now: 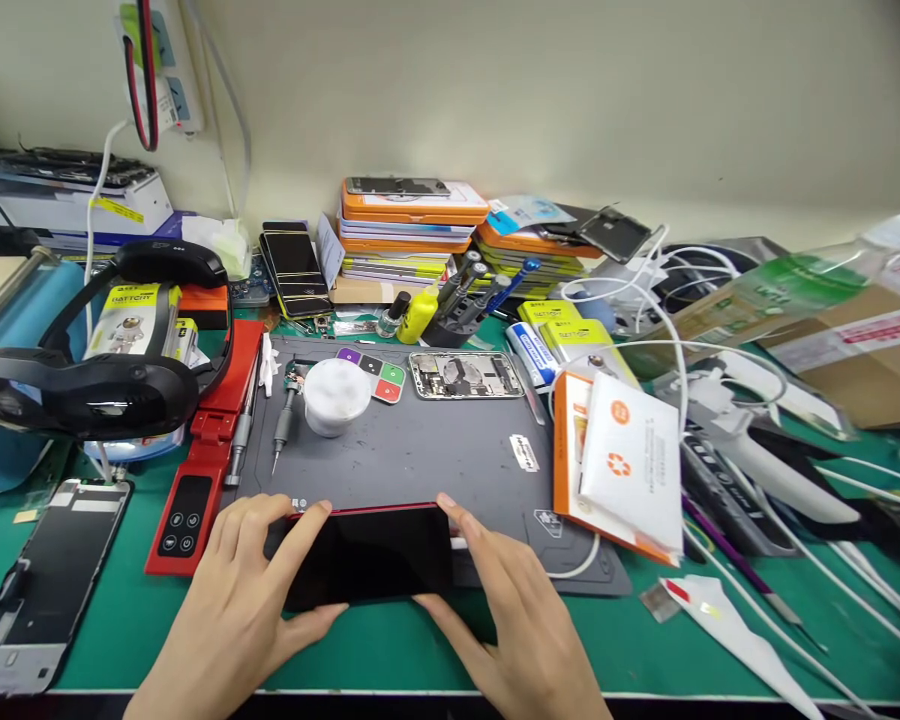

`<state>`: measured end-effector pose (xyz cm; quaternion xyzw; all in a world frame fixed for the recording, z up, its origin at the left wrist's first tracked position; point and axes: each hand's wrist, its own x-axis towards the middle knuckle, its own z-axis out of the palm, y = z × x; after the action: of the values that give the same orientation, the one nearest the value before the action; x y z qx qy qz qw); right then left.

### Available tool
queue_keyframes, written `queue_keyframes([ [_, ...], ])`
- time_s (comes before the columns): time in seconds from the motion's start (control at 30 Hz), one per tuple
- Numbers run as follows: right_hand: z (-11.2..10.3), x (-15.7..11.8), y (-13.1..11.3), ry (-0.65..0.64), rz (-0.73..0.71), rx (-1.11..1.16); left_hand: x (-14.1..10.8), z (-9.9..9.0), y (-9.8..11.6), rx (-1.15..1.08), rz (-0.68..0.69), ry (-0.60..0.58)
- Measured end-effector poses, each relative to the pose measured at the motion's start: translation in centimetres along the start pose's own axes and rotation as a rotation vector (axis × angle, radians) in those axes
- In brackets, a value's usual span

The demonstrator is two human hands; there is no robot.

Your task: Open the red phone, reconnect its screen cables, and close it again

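A smartphone [379,555] with a dark screen and a red edge lies sideways between my hands, at the near edge of the grey work mat. My left hand [247,580] grips its left end, fingers on the far edge and thumb on the near edge. Around the right end, my right hand [510,600] holds it the same way. A white cable [581,565] runs by my right hand; whether it joins the phone is hidden. Beyond the phone are a screwdriver [283,425], a round white tub [337,396] and an opened phone body [465,376].
A red device with buttons [187,510] and a detached phone screen [52,580] lie left. A black headset [97,370] rests on boxes. To the right are a white packet [634,465], tangled cables and a white plastic strip [735,630]. Stacked boxes [412,235] line the wall.
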<state>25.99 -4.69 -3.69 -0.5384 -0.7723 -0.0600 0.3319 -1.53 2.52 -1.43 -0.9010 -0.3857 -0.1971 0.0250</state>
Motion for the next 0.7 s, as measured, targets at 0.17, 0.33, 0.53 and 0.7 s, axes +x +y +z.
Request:
queue_keyframes([
  [0.17,-0.02,0.13,0.01,-0.013,0.002,-0.009,0.03,-0.06,0.10,-0.013,-0.014,-0.011],
  [0.33,0.06,-0.01,0.01,-0.015,0.010,-0.001,0.10,0.02,0.03,-0.015,-0.013,-0.029],
  [0.53,-0.27,-0.40,0.41,-0.028,0.117,0.034,-0.09,0.20,-0.06,0.018,-0.010,-0.022],
  [0.7,-0.68,-0.40,0.79,0.185,0.430,0.076,-0.05,0.58,-0.68,0.070,0.037,0.013],
])
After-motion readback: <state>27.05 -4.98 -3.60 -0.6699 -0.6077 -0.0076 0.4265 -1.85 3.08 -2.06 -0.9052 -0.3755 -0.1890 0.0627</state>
